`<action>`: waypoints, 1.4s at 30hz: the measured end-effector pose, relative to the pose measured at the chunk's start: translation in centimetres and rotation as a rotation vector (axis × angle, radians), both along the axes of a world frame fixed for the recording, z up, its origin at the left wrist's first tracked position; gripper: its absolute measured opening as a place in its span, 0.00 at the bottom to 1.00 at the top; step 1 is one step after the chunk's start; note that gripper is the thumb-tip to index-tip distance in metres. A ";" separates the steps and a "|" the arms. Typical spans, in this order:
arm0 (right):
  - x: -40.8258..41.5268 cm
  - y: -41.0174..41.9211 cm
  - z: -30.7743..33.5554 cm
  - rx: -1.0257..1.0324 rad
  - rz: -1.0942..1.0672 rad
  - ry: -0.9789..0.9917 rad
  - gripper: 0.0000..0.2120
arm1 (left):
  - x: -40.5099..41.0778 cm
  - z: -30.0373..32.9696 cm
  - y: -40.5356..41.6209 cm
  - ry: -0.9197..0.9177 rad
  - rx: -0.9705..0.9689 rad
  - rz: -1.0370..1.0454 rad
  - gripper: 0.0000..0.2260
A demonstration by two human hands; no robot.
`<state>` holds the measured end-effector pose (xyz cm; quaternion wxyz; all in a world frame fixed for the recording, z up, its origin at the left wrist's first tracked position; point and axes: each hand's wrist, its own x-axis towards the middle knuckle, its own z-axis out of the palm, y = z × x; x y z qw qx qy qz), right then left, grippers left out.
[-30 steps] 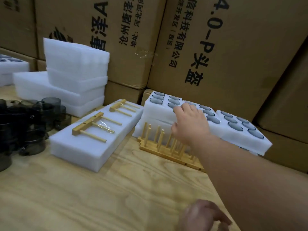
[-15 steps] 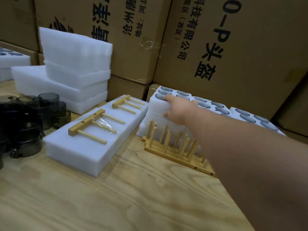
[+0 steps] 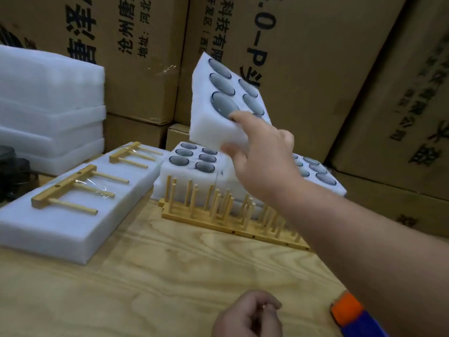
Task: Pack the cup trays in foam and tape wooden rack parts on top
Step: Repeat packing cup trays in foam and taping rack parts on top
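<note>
1. The right hand (image 3: 262, 154) gripped a white foam cup tray (image 3: 218, 113) by its near end, thumb on top at the rim of one cup hole and fingers curled beneath the block.
2. That tray was held in the air, tilted steeply with its far end up, above the back edge of the desk (image 3: 150, 276), its round holes showing grey cup bottoms.
3. The left hand (image 3: 247, 314) lay at the desk's near edge with fingers curled in and thumb against the fingertips; whether it pinched anything I could not tell.
4. Below the raised tray, a second foam tray (image 3: 192, 166) with grey cups sat at the back of the desk, and part of a third tray (image 3: 320, 176) showed past the right forearm.
5. A wooden peg rack (image 3: 218, 215) stood upright just in front of those trays.
6. A closed foam block (image 3: 73, 210) lay toward the desk's left edge, with two wooden T-shaped rack parts (image 3: 73, 190) lying on top, clear tape across the pegs of the nearer one.
7. A stack of foam slabs (image 3: 48, 105) rose at the back left corner, and dark cups (image 3: 14, 171) showed at the left edge.
8. Cardboard boxes (image 3: 315, 81) with black printed lettering walled in the back of the desk.
9. An orange and blue sleeve edge (image 3: 349, 312) showed at the near right.
</note>
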<state>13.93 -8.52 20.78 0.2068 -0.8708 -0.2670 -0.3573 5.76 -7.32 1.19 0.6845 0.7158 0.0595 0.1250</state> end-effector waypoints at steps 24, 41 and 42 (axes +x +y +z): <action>-21.4 -10.5 -18.3 0.114 -0.223 0.087 0.20 | -7.5 1.4 5.3 0.054 -0.658 -0.145 0.20; -18.9 -16.0 -20.2 1.436 0.115 0.788 0.10 | -13.2 1.7 7.4 0.103 -0.002 -0.546 0.41; -18.8 -16.1 -20.3 1.472 0.129 0.791 0.11 | -13.8 2.3 7.0 0.091 0.059 -0.610 0.40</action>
